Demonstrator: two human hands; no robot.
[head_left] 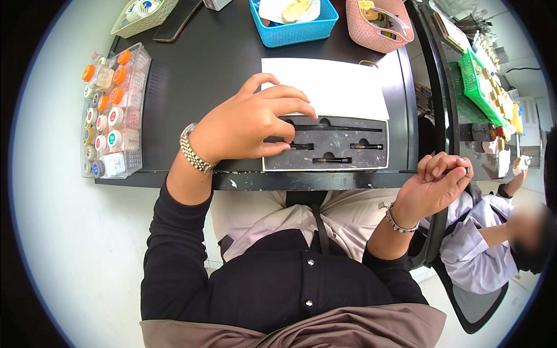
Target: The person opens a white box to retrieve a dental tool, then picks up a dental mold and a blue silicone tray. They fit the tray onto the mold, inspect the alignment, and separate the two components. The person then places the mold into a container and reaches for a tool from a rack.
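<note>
My left hand (258, 122) is over the left part of a shallow white box lined with dark grey foam (301, 160). Its fingers are spread; thumb and index tips come close together at a small brush-like piece (303, 147) lying in a slot. I cannot make out any grip on it. Two similar pieces rest in the foam, one at the right (366, 146) and one lower down (332, 159). Off the box's right side, my right hand (438, 182) is closed around a thin black stick (413, 171), its far end pointing left along the table edge.
The box's white lid (331, 81) stands open behind the foam. At left is a clear basket of capped bottles (119, 110). Blue (299, 35) and pink baskets (377, 37) stand at the back of the black table (191, 75). A co-worker (476, 249) sits at right.
</note>
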